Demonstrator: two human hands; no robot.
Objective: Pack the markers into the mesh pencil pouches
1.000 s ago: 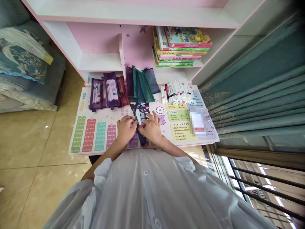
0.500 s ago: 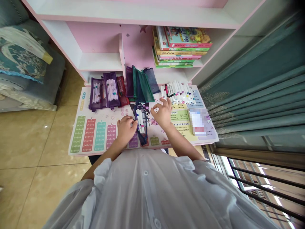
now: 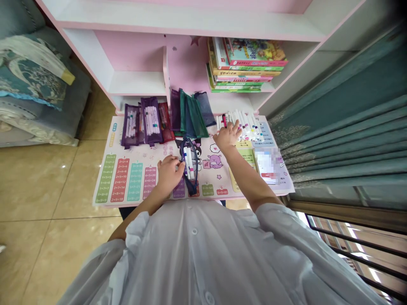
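**Left hand** (image 3: 170,173): is gripping the navy mesh pouch (image 3: 191,178) at its left edge, fingers curled closely around it.
**Right hand** (image 3: 226,136): is reaching over the loose marker pens (image 3: 244,125), fingers spread wide, tips at the pens' near ends; no pen is clearly gripped.
**Pouch location and contents**: is standing nearly upright on the printed multiplication desk mat (image 3: 203,186), open at the top, with white marker pens (image 3: 188,163) showing inside.
**Other containers**: two filled purple mesh pouches (image 3: 151,120) and a red mesh pouch (image 3: 165,122) are lying side by side on the mat; flat purple, green and navy mesh pouches (image 3: 193,112) are overlapping beside them.
**Around**: a blurred card (image 3: 266,166) is lying near the right hand; stacked books (image 3: 246,63) are filling a pink-and-white shelf unit (image 3: 133,82); a teal curtain (image 3: 333,140) is hanging at right.
**In the way**: the person's white shirt (image 3: 206,254) is covering the lower view.
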